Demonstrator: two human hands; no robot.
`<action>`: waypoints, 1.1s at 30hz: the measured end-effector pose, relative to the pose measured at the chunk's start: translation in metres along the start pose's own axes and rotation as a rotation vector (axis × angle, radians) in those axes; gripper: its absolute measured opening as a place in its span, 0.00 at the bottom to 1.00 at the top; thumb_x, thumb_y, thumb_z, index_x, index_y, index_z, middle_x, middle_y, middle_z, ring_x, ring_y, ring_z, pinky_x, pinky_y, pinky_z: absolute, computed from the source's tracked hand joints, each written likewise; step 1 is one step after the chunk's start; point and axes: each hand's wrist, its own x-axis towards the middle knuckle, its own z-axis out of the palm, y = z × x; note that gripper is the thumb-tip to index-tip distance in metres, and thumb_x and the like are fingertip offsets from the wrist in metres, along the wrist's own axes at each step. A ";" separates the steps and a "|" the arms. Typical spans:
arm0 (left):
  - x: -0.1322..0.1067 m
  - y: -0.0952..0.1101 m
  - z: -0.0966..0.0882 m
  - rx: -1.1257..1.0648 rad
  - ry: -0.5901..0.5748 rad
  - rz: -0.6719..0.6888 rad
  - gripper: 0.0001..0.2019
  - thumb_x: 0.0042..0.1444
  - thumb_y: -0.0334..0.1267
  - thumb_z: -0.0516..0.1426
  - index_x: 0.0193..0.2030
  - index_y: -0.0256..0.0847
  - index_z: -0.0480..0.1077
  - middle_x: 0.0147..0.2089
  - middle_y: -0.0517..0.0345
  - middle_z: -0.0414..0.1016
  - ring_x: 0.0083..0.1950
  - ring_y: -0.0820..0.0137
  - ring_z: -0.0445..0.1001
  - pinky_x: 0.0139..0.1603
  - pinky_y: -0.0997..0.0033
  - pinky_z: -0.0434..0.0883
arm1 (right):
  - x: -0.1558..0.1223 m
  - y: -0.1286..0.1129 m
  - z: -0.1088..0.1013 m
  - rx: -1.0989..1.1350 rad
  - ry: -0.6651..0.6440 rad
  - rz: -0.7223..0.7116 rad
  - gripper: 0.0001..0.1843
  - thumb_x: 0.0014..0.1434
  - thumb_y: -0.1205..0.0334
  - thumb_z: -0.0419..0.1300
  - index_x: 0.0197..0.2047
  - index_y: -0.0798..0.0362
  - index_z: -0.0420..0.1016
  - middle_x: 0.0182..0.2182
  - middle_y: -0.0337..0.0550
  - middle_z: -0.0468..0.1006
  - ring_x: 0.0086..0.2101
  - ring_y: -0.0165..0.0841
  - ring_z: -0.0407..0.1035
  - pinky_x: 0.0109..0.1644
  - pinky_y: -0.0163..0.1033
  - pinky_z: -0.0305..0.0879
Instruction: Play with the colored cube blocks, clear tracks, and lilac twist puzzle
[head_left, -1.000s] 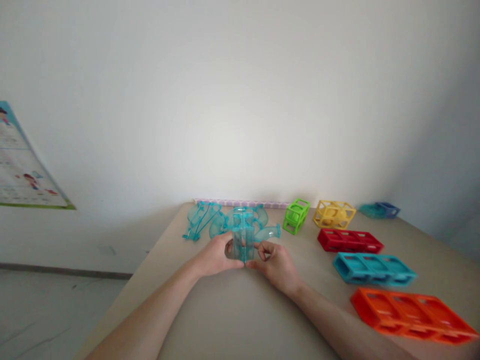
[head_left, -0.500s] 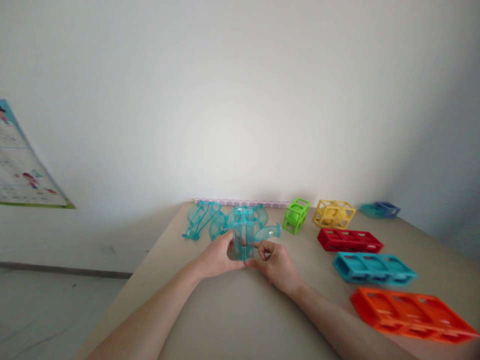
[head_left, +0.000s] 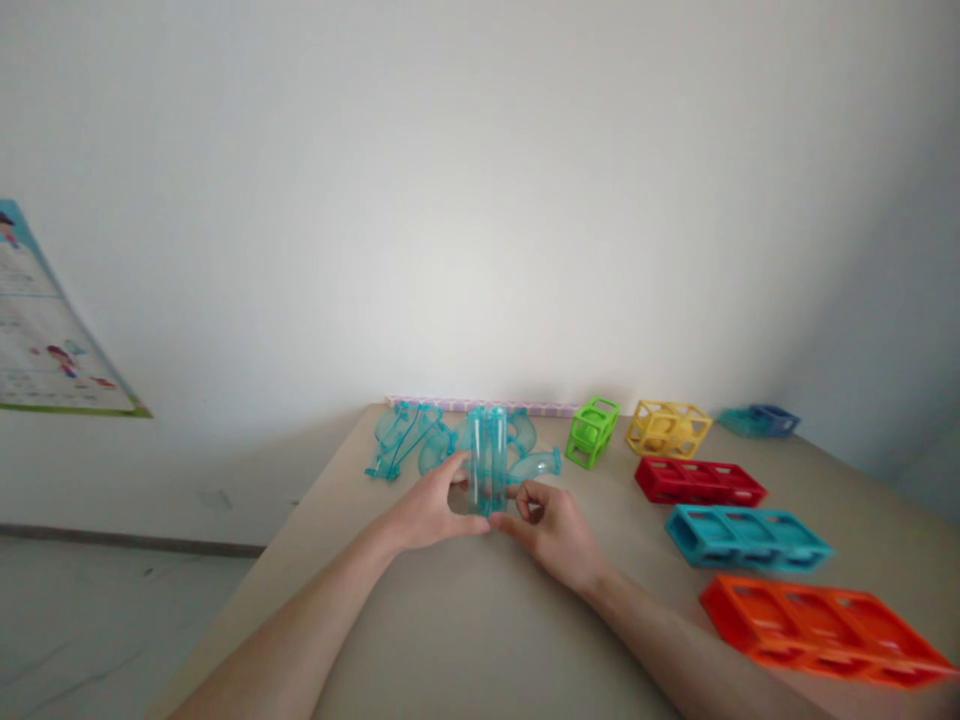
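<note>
In the middle of the view, a clear teal plastic tube piece [head_left: 487, 455] stands upright between my hands, above the table. My left hand [head_left: 431, 505] grips it from the left, with the thumb at its lower end and the fingers partly hidden behind it. From the right, my right hand [head_left: 553, 530] pinches the lower end with its thumb and a curled index finger. Just behind lie more clear teal pieces, among them a curved tube [head_left: 535, 466] and a flat-looking group of parts [head_left: 405, 437] at the left.
On the right of the table [head_left: 420, 640] lie orange [head_left: 821, 625], turquoise [head_left: 750, 537] and red [head_left: 701, 482] three-window frames. Behind them are a green cube frame [head_left: 592, 432], a yellow one [head_left: 667, 430] and a blue piece [head_left: 776, 420]. A patterned strip [head_left: 551, 409] runs along the wall.
The teal tube piece has tilted between my hands, so its long sides now show more plainly. Both hands stay in nearly the same place.
</note>
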 end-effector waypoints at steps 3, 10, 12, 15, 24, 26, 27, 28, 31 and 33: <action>0.004 -0.006 0.002 -0.133 0.068 0.075 0.40 0.48 0.44 0.64 0.64 0.42 0.51 0.54 0.48 0.71 0.56 0.61 0.70 0.58 0.58 0.65 | -0.001 -0.001 -0.003 -0.042 0.027 -0.022 0.20 0.53 0.53 0.62 0.22 0.50 0.55 0.18 0.31 0.60 0.21 0.27 0.55 0.25 0.33 0.50; 0.012 -0.007 -0.003 -0.164 0.491 0.106 0.24 0.58 0.45 0.55 0.59 0.44 0.57 0.47 0.53 0.73 0.45 0.68 0.74 0.48 0.68 0.71 | -0.003 -0.004 -0.004 -0.024 -0.072 -0.082 0.18 0.51 0.59 0.64 0.22 0.51 0.56 0.25 0.35 0.68 0.24 0.27 0.57 0.28 0.33 0.53; 0.013 -0.009 -0.006 -0.084 0.594 0.140 0.17 0.58 0.44 0.55 0.52 0.43 0.63 0.45 0.54 0.73 0.44 0.69 0.74 0.46 0.70 0.71 | -0.002 -0.005 -0.004 -0.026 -0.098 -0.126 0.17 0.50 0.61 0.65 0.22 0.52 0.58 0.26 0.35 0.68 0.26 0.27 0.59 0.29 0.33 0.55; 0.014 -0.013 -0.009 0.056 0.696 0.232 0.07 0.57 0.39 0.56 0.41 0.41 0.68 0.39 0.57 0.74 0.40 0.71 0.73 0.43 0.71 0.71 | -0.001 -0.005 -0.003 -0.030 -0.128 -0.183 0.16 0.50 0.62 0.65 0.23 0.52 0.59 0.26 0.35 0.66 0.27 0.28 0.60 0.31 0.33 0.56; 0.012 -0.009 -0.015 0.198 0.781 0.426 0.05 0.53 0.34 0.60 0.28 0.39 0.68 0.33 0.59 0.71 0.32 0.74 0.69 0.35 0.74 0.68 | -0.003 -0.006 -0.008 -0.163 -0.031 -0.202 0.10 0.51 0.67 0.60 0.26 0.51 0.60 0.24 0.34 0.64 0.26 0.29 0.60 0.31 0.34 0.56; 0.011 -0.007 -0.015 0.186 0.762 0.431 0.07 0.52 0.33 0.61 0.26 0.39 0.67 0.30 0.60 0.69 0.32 0.74 0.69 0.35 0.74 0.67 | -0.004 -0.009 -0.010 -0.228 0.027 -0.237 0.08 0.50 0.68 0.59 0.27 0.52 0.61 0.26 0.37 0.67 0.30 0.32 0.62 0.35 0.36 0.57; 0.011 -0.007 -0.015 0.183 0.745 0.435 0.08 0.52 0.33 0.61 0.25 0.38 0.67 0.29 0.60 0.69 0.31 0.73 0.69 0.35 0.74 0.67 | -0.005 -0.011 -0.011 -0.260 0.051 -0.252 0.07 0.51 0.68 0.59 0.27 0.52 0.62 0.27 0.38 0.68 0.32 0.33 0.63 0.38 0.37 0.58; 0.011 -0.005 -0.014 0.183 0.721 0.440 0.09 0.52 0.33 0.61 0.24 0.38 0.66 0.28 0.61 0.68 0.31 0.73 0.69 0.35 0.73 0.67 | -0.006 -0.012 -0.012 -0.295 0.074 -0.262 0.06 0.51 0.68 0.59 0.28 0.52 0.63 0.28 0.39 0.69 0.34 0.35 0.64 0.40 0.39 0.58; 0.009 0.000 -0.010 0.186 0.642 0.468 0.10 0.52 0.33 0.61 0.23 0.38 0.65 0.26 0.61 0.67 0.30 0.73 0.68 0.35 0.73 0.66 | -0.008 -0.018 -0.011 -0.399 0.143 -0.269 0.03 0.53 0.66 0.58 0.32 0.52 0.66 0.32 0.42 0.72 0.39 0.39 0.65 0.44 0.42 0.58; 0.007 0.005 -0.004 0.186 0.595 0.495 0.09 0.52 0.32 0.61 0.24 0.39 0.65 0.27 0.61 0.67 0.31 0.73 0.68 0.35 0.73 0.66 | -0.010 -0.023 -0.010 -0.445 0.173 -0.278 0.04 0.53 0.66 0.57 0.35 0.52 0.67 0.34 0.44 0.73 0.41 0.40 0.66 0.46 0.43 0.57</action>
